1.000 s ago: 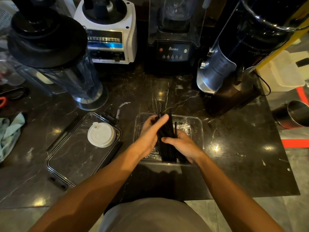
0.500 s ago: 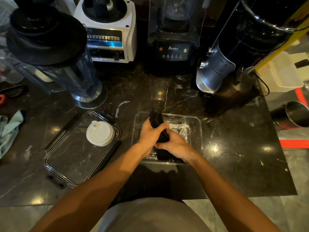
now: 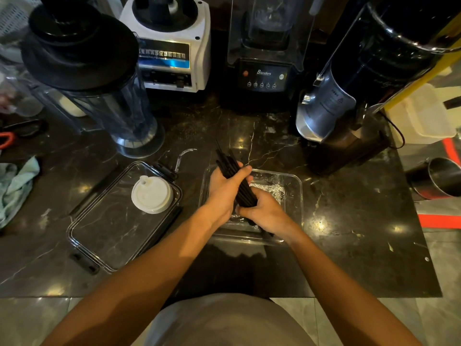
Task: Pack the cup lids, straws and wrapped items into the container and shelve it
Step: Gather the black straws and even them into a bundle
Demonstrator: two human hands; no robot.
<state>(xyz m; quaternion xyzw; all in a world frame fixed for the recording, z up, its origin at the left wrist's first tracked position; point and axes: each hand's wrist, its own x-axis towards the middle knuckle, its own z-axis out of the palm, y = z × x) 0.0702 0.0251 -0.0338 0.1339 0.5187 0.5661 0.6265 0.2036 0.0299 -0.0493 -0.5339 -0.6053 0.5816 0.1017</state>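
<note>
- Dark marble table [image 3: 336, 245]; a person stands at its near edge, both bare forearms reaching in.
- Clear plastic container [image 3: 298, 193] sits on the table near centre, open at the top.
- Left hand [image 3: 224, 188] is clenched around the upper part of a bundle of black straws [image 3: 245, 192], thumb laid across the top of the bundle.
- Right hand [image 3: 264, 213] grips the same bundle lower down, fingers curled under it.
- The bundle runs diagonally over the container: far ends stick out past the back-left rim, near ends reach toward the front wall below the right hand. Cannot tell whether the near ends touch the container floor.
- Wrapped items [image 3: 270, 189] in crinkled clear film lie inside the container, toward its back right, just beside the straws and partly hidden by the hands.
- Container cover [image 3: 104, 236], clear with dark clips at its edges, lies flat on the table to the left of the container, close to it but apart.
- White cup lids [image 3: 152, 194] rest on the cover's far right corner, seemingly a short stack; exact count cannot be told.
- Back of the table: blender jar [image 3: 104, 96] with black top at left, white blender base [image 3: 172, 46], black blender [image 3: 264, 53] with clear hood, and a dark and silver machine [image 3: 349, 96] at right.
- Pale green cloth [image 3: 15, 186] at the far left edge.
- Metal cup [image 3: 439, 181] lies off the table's right side.
</note>
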